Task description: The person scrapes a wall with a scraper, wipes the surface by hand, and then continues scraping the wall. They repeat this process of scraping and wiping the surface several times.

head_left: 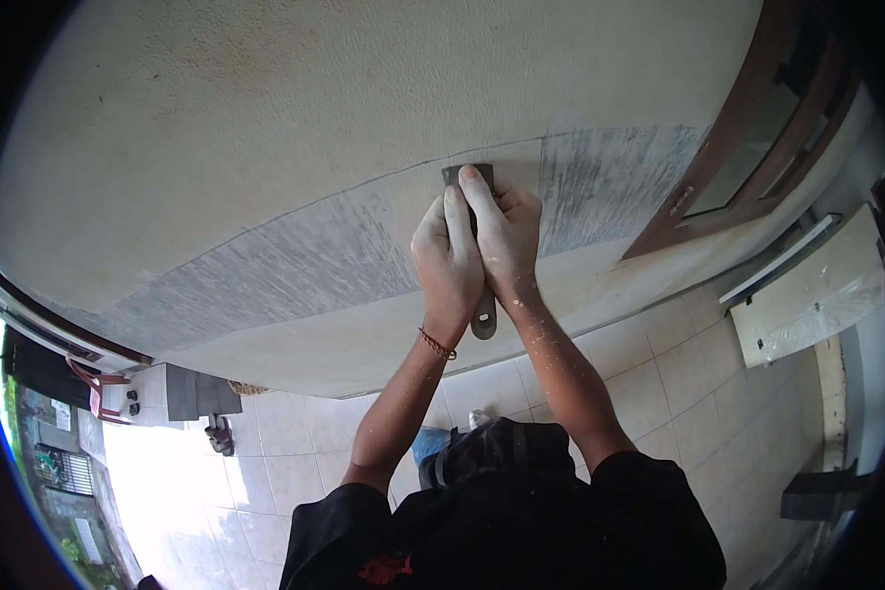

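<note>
Both hands grip one putty knife (483, 319), its dark blade up against the wall (295, 108) and its handle end, with a hole, sticking out below my wrists. My left hand (447, 246), dusted white, wraps the tool from the left with the thumb along it. From the right, my right hand (509, 231) closes round it too, thumb pressed on the blade. The blade touches a pale patch within a scored grey band (295, 251). On either side of that patch the band is streaked grey. Most of the handle is hidden by my palms.
A brown-framed door (737, 147) stands at the right. Farther right is a pale panel wrapped in plastic (816, 290). Pale floor tiles (649, 383) lie below. At the left are a grey mat (202, 393), sandals (219, 435) and a reddish chair (96, 385).
</note>
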Action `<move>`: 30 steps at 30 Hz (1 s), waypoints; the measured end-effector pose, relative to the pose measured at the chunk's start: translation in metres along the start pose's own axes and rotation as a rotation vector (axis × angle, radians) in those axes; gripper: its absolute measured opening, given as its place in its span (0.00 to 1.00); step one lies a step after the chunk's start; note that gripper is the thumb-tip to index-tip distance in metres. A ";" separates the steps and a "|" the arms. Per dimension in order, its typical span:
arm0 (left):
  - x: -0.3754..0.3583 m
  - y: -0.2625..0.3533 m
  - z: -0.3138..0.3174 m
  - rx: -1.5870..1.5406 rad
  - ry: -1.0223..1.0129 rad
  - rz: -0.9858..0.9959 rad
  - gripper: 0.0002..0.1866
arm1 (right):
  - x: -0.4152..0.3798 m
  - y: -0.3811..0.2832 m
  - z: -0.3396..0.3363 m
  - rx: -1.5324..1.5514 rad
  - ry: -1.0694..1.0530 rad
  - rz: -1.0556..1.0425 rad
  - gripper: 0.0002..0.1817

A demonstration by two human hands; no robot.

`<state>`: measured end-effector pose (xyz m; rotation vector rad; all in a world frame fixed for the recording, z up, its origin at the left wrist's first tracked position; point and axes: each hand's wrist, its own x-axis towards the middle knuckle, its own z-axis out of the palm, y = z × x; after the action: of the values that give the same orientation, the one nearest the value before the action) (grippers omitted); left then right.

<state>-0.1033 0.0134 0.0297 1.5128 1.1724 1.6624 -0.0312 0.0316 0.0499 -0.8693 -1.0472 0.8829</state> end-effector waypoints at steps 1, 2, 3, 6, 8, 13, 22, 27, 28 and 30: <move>0.003 0.003 0.000 -0.003 0.000 0.003 0.21 | -0.001 0.005 -0.001 -0.009 0.014 -0.011 0.18; -0.003 -0.008 0.002 0.025 0.021 -0.015 0.21 | -0.007 0.017 -0.004 -0.013 0.029 -0.025 0.17; -0.009 -0.017 0.003 0.032 0.028 -0.018 0.21 | -0.014 0.029 -0.006 -0.015 0.047 -0.038 0.17; -0.013 -0.023 0.001 0.063 0.019 -0.042 0.22 | -0.013 0.029 -0.003 -0.001 0.065 -0.068 0.15; 0.007 0.006 -0.003 0.039 -0.009 -0.040 0.22 | 0.000 0.008 0.002 -0.037 0.042 -0.081 0.17; -0.006 -0.004 0.002 0.014 0.048 0.002 0.22 | -0.008 0.018 -0.003 -0.042 0.020 -0.053 0.16; 0.004 0.007 -0.001 0.045 0.042 0.012 0.22 | -0.003 0.007 -0.001 -0.011 0.019 -0.056 0.16; 0.005 0.005 -0.001 0.040 0.029 0.030 0.22 | -0.005 0.012 0.002 -0.039 0.062 -0.119 0.16; 0.008 0.010 -0.003 0.052 0.021 0.053 0.22 | -0.001 -0.004 0.003 -0.068 0.040 -0.039 0.16; 0.009 0.009 -0.003 0.017 0.008 0.011 0.23 | 0.000 -0.003 0.003 -0.055 0.037 -0.052 0.17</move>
<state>-0.1062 0.0165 0.0418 1.5274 1.1877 1.6717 -0.0332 0.0310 0.0537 -0.8970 -1.0619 0.7950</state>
